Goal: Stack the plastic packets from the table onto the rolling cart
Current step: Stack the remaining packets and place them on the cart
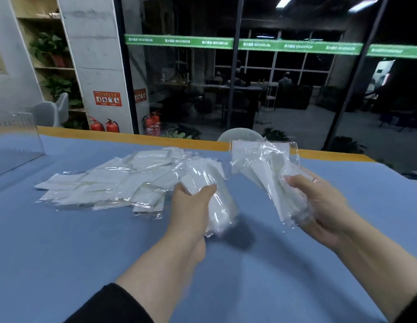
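**Both hands full of packets, big pile still on the bench, no cart in sight**

Starting nearest the camera: two bare forearms in dark sleeves reach out over the blue-covered bench (63,241). The left hand (191,206) has its grip curled round a bunch of clear plastic packets with white inserts (217,201), thumb over the top, the bundle hanging down so its lower end is just above or maybe brushing the bench, hard to say which. The right hand (319,206) is off toward the right edge, gripping a second fan of the same clear packets (261,164) by their lower ends, held up well clear of the surface and tilted back toward the far edge. So both grips are holding packets, neither is free.

A bit further in, left of the left hand, sits the loose heap of packets (114,180), spread out flat and overlapping around the middle of the bench. That's plenty still to go.

Past that, a clear acrylic panel (16,136) stands at the far left corner, and the yellow far edge (109,134) of the bench runs across. Beyond it are red fire extinguishers (112,125) and dark glass.

Progress-wise, I'd call it early to middle: two handfuls gathered, most of the pile untouched. The rolling cart isn't visible here, so I can't tell whether anything's stacked on it yet.
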Demonstrator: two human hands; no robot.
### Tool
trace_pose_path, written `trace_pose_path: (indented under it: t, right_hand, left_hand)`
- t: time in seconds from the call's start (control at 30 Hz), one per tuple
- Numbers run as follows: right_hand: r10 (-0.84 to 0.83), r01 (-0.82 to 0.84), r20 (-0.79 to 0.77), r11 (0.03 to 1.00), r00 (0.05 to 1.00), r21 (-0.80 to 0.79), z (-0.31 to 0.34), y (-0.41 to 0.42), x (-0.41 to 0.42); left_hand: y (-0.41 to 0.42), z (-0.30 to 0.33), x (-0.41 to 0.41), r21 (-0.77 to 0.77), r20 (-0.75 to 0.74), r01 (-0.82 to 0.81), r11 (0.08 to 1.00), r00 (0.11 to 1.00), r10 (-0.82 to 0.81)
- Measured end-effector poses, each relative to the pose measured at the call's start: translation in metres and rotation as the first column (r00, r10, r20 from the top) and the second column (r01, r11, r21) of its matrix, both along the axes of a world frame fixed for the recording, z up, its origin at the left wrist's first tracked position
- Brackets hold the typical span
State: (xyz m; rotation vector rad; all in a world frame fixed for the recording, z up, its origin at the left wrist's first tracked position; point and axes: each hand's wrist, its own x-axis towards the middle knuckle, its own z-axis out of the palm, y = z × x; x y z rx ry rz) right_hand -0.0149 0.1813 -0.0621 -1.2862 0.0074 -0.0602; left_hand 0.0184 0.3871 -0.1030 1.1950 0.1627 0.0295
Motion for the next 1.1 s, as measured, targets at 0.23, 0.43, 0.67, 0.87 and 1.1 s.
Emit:
trace_pose_path:
  t: [0.23, 0.43, 0.67, 0.87, 1.1]
  right_hand:
    - [-0.014, 0.02, 0.024, 0.961, 1.0, -0.274, -0.004, -0.025, -0.012]
    - [-0.083, 0.068, -0.02, 0.917, 0.996, -0.394, -0.026, -0.031, -0.006]
    - [0.149, -0.136, -0.009, 0.876, 0.989, -0.464, -0.038, -0.032, -0.012]
    - [-0.075, 0.114, 0.087, 0.734, 0.993, -0.669, -0.034, -0.034, -0.009]
    - [-0.274, 0.476, 0.395, 0.613, 0.877, -0.631, -0.012, -0.064, -0.013]
  left_hand:
    - [-0.104, 0.01, -0.026, -0.234, -0.091, 0.121, 0.965, 0.985, -0.146]
    - [-0.11, -0.008, -0.017, -0.2, -0.03, 0.065, 0.978, 0.997, -0.073]
    - [-0.101, -0.003, -0.009, -0.263, 0.061, -0.017, 0.965, 0.998, 0.034]
    - [-0.092, -0.002, -0.004, -0.285, 0.056, -0.067, 0.956, 0.995, 0.086]
    - [-0.082, 0.0, -0.002, -0.202, 0.005, -0.077, 0.976, 0.997, 0.079]
